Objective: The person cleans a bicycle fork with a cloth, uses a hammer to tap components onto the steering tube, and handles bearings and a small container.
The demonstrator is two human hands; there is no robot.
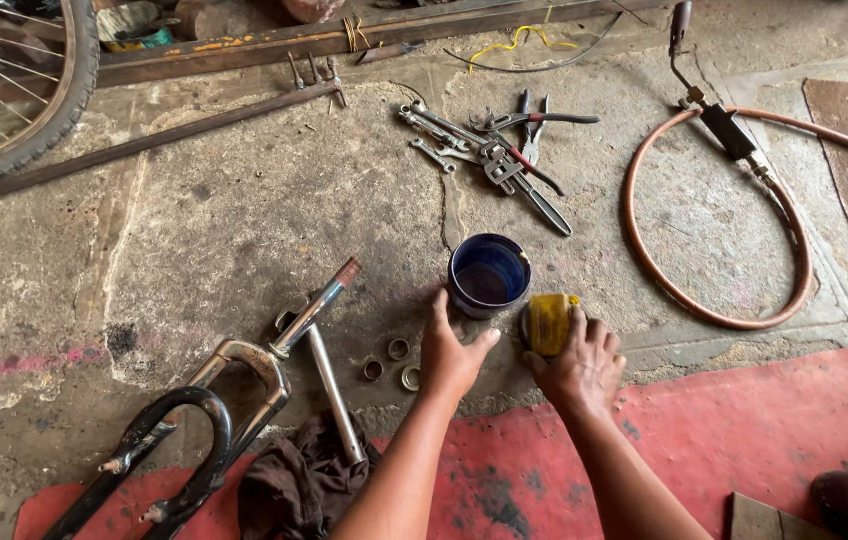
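Head view looks down on two hands at the floor. Right hand [584, 368] grips a yellow tin [550, 322], fingers curled over its top. Left hand [452, 352] lies loose, fingers spread and holding nothing, its tips touching the base of a blue cup [489, 274], which stands just beside the tin. Left of those fingers lie three metal rings [392, 362], then a chrome fork [274, 375] and a dark rag [296, 478]. Beyond the cup lie wrenches and pliers [492, 145], with a coiled orange hose [714, 215] to the right.
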